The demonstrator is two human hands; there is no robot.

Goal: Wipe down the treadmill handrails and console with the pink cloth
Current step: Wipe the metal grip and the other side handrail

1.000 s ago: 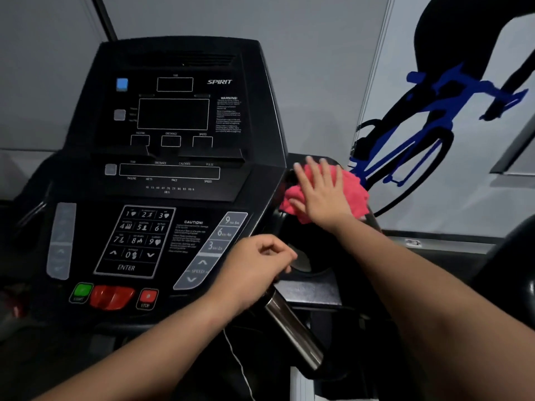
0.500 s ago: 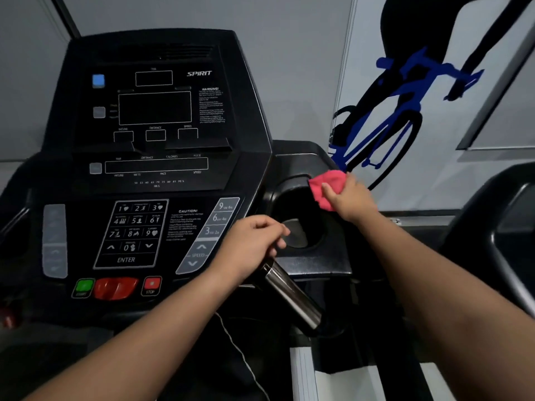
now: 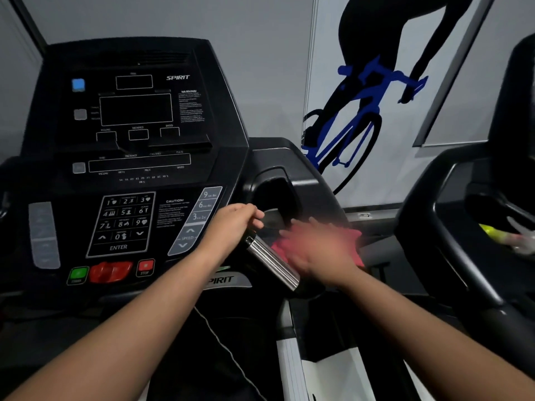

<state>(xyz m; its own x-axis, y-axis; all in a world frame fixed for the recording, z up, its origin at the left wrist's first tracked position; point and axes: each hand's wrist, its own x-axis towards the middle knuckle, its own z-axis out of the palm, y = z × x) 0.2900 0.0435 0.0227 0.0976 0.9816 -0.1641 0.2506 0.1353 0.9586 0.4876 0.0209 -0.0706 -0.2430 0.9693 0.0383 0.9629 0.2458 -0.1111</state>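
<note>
The black treadmill console point(image 3: 139, 169) fills the left half of the head view, with a keypad, dark screens and a cup holder point(image 3: 275, 192) on its right side. My left hand point(image 3: 234, 224) grips the top of the silver metal handgrip point(image 3: 272, 264). Just below the cup holder, my right hand point(image 3: 318, 253) is blurred by motion. Its fingers are spread flat on the pink cloth point(image 3: 354, 237), pressing it against the console's right ledge. The cloth shows at both sides of the hand.
A second black treadmill point(image 3: 463, 227) stands close on the right, with a yellow object point(image 3: 492, 231) in its tray. A cyclist poster point(image 3: 362, 96) hangs on the wall behind. A thin cord point(image 3: 220, 337) hangs below the console.
My right hand has carried the pink cloth from the cup holder's upper rim down to the ledge below it. The left hand has stayed on the metal handgrip.
</note>
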